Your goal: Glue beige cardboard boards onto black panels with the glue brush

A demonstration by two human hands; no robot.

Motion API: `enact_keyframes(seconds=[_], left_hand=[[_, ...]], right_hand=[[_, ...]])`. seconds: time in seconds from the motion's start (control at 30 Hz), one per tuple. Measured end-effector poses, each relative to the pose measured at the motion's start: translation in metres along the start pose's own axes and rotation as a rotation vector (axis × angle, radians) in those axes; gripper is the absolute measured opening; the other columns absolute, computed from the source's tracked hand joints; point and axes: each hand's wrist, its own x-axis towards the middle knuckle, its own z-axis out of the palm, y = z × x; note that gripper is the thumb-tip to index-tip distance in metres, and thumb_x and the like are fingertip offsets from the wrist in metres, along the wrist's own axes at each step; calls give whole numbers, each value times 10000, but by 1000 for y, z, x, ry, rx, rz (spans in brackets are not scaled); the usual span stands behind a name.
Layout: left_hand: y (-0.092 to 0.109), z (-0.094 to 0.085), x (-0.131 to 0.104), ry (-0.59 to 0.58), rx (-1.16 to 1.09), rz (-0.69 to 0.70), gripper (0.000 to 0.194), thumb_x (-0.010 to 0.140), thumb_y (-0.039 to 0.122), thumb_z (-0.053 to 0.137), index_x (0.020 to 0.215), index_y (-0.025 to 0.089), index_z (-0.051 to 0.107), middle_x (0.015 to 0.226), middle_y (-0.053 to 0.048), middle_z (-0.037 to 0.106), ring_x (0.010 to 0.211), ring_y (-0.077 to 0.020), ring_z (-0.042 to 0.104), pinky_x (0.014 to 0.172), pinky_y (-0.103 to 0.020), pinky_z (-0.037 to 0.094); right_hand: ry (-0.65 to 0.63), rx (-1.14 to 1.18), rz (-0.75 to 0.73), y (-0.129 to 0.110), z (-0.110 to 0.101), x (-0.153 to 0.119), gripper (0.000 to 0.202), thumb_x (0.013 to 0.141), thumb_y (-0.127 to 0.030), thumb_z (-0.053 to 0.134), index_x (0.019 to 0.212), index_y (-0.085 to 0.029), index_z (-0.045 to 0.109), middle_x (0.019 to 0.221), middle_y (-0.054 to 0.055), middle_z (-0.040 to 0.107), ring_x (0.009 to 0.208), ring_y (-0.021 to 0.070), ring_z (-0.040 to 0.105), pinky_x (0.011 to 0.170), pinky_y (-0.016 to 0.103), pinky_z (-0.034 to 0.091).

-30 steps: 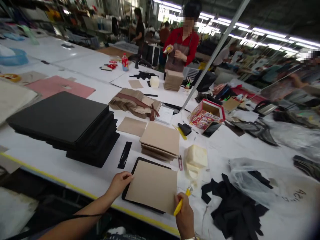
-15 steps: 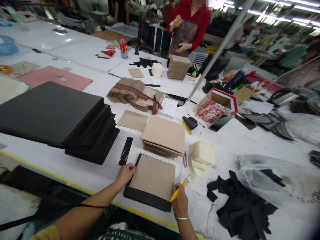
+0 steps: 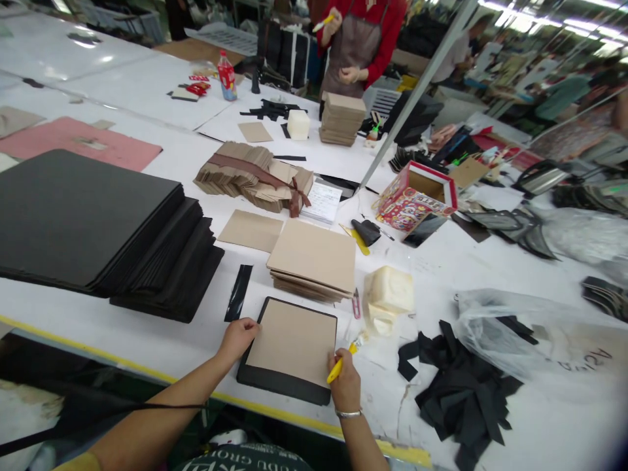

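Observation:
A beige board lies on a slightly larger black sheet at the table's front edge. My left hand has its fingers pressed together at the board's left edge; what they pinch, if anything, is hidden. At the right edge, my right hand is closed around a yellow-handled brush, bristles pointing up and away, fingertips against the board. Behind the board stands a stack of beige boards. A pale glue container sits to the right, with small red scissors beside the stack.
A large stack of black sheets fills the left. Black strips and a plastic bag lie right. Farther back are tied beige pieces, a red box, a slanted metal pole and a person in a brown apron.
The beige board now lies closer to the black sheet's top and right edges. The whole view has shifted slightly. The person across the table has moved both hands.

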Motion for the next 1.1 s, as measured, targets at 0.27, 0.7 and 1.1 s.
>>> enact_keyframes(seconds=[0.27, 0.7, 1.1], left_hand=[[-5, 0, 3, -42, 123, -22, 287, 690, 433, 524, 651, 170, 633, 651, -16, 654, 678, -198, 587, 600, -247, 376], [-13, 2, 6, -44, 174, 8, 298, 720, 430, 489, 666, 175, 635, 664, -10, 668, 679, -187, 611, 589, -234, 414], [16, -17, 20, -150, 453, 120, 157, 695, 246, 555, 640, 149, 666, 684, -53, 676, 687, -177, 601, 616, -242, 398]], right_hand=[[-65, -53, 66, -3, -2, 1, 224, 880, -350, 372, 865, -171, 505, 611, -3, 571, 535, 133, 564, 519, 217, 374], [-119, -122, 55, -4, -4, 4, 190, 859, -300, 392, 879, -178, 536, 618, 2, 584, 543, 132, 557, 514, 212, 337], [-142, -125, 32, -5, -1, 6, 248, 851, -357, 372, 876, -177, 541, 570, -5, 544, 524, 139, 511, 507, 224, 319]])
